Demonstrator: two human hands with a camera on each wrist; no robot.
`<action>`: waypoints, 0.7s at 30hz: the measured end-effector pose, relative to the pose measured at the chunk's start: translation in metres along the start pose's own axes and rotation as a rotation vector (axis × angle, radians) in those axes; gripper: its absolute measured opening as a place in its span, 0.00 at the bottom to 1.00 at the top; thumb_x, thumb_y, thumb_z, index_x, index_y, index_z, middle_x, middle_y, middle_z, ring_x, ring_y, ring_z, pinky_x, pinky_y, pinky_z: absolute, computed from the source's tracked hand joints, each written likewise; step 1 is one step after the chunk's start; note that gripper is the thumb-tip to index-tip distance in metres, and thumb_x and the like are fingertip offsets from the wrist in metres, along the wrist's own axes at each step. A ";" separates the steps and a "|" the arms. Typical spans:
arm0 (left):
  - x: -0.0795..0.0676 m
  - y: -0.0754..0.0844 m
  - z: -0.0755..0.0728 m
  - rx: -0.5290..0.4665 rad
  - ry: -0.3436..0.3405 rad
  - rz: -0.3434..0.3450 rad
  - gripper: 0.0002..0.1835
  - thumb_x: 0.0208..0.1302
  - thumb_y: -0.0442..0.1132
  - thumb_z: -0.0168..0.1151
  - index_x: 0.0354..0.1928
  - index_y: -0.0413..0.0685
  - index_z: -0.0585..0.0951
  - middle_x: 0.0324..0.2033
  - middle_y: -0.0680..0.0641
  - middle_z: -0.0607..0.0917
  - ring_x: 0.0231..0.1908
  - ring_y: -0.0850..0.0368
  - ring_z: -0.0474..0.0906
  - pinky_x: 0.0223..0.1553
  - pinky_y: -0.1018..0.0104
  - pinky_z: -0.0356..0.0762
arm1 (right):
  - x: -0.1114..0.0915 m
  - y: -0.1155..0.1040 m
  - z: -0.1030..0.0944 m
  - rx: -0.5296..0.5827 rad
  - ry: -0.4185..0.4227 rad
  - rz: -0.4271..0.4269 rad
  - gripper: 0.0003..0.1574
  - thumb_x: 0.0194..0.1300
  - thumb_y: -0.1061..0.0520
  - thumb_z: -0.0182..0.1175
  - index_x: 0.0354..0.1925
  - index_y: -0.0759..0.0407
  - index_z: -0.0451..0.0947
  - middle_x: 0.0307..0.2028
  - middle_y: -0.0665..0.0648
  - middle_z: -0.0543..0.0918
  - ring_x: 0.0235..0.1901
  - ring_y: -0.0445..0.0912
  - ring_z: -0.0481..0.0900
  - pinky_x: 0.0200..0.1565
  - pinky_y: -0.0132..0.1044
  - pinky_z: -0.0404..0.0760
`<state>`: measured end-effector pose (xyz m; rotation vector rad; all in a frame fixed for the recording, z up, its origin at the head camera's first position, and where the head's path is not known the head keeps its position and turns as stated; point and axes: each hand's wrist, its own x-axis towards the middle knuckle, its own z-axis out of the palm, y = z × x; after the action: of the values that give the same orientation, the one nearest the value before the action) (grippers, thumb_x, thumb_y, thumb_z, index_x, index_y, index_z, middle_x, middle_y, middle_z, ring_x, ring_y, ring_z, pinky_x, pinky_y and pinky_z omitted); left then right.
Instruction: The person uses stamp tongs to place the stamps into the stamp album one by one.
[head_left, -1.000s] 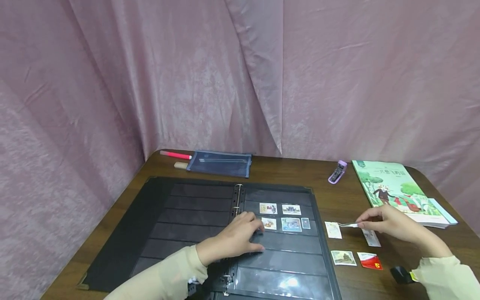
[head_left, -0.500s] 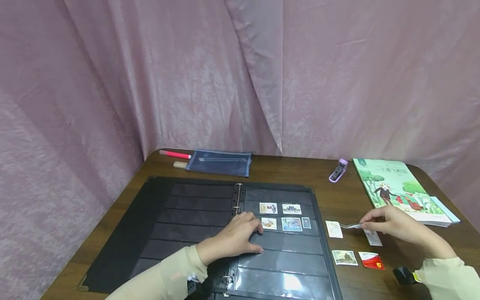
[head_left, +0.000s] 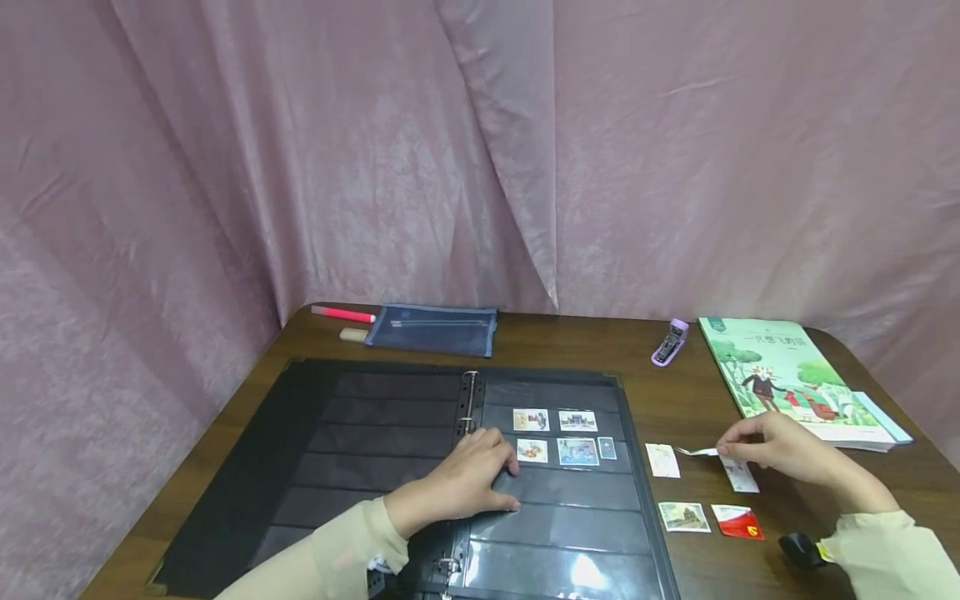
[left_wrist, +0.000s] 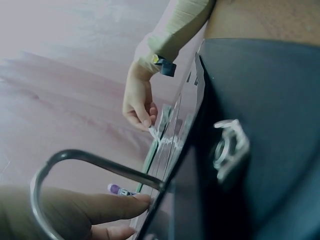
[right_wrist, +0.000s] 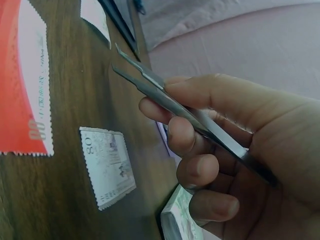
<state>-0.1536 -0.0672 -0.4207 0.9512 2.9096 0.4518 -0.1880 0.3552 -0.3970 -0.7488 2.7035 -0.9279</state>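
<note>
I have the right hand [head_left: 780, 447] pinching one pair of tweezers [right_wrist: 217, 136] near four loose stamps [head_left: 684, 517], the left hand [head_left: 453, 482], fingers spread from thumb, at one album [head_left: 405, 437] holding five stamps [head_left: 577, 452].

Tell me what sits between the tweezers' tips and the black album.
The head view shows one pale stamp there, lying on the wooden table.

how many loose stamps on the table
4: a white stamp and a greenish stamp along the album, a red stamp beside the greenish one, a grey stamp by the right hand. Others may be hidden.
</note>
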 end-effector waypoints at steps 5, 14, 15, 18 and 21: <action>-0.001 0.000 0.001 0.001 0.007 -0.001 0.24 0.43 0.57 0.67 0.41 0.54 0.75 0.36 0.57 0.71 0.38 0.65 0.64 0.46 0.68 0.64 | 0.001 0.003 0.003 0.016 -0.003 -0.006 0.07 0.59 0.61 0.55 0.33 0.61 0.81 0.23 0.42 0.77 0.22 0.27 0.65 0.19 0.28 0.67; 0.000 0.001 -0.001 -0.007 0.000 -0.018 0.24 0.43 0.56 0.68 0.41 0.53 0.76 0.35 0.58 0.71 0.38 0.65 0.63 0.46 0.68 0.64 | 0.001 0.000 0.002 0.040 -0.018 0.008 0.08 0.60 0.60 0.55 0.33 0.61 0.80 0.21 0.43 0.77 0.22 0.28 0.66 0.20 0.28 0.68; 0.000 0.002 -0.001 -0.007 -0.002 -0.019 0.23 0.43 0.56 0.68 0.40 0.53 0.76 0.35 0.58 0.71 0.38 0.65 0.63 0.46 0.68 0.64 | 0.001 -0.001 0.002 0.044 -0.020 0.007 0.08 0.60 0.60 0.55 0.33 0.62 0.80 0.21 0.43 0.77 0.22 0.28 0.66 0.20 0.29 0.68; 0.000 0.001 0.000 -0.001 -0.002 -0.013 0.23 0.43 0.56 0.67 0.40 0.54 0.75 0.35 0.58 0.71 0.38 0.64 0.64 0.46 0.68 0.64 | 0.001 0.000 0.002 0.050 -0.029 0.010 0.08 0.60 0.60 0.55 0.33 0.62 0.80 0.22 0.43 0.77 0.22 0.28 0.67 0.21 0.29 0.69; 0.000 0.000 0.000 -0.009 -0.002 -0.014 0.24 0.43 0.56 0.67 0.41 0.54 0.73 0.35 0.57 0.71 0.38 0.64 0.64 0.46 0.68 0.65 | 0.002 0.001 0.002 0.044 -0.030 0.004 0.08 0.60 0.60 0.55 0.33 0.62 0.80 0.23 0.42 0.78 0.23 0.28 0.67 0.21 0.29 0.69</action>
<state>-0.1534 -0.0668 -0.4207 0.9297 2.9076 0.4622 -0.1890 0.3537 -0.3996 -0.7431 2.6484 -0.9641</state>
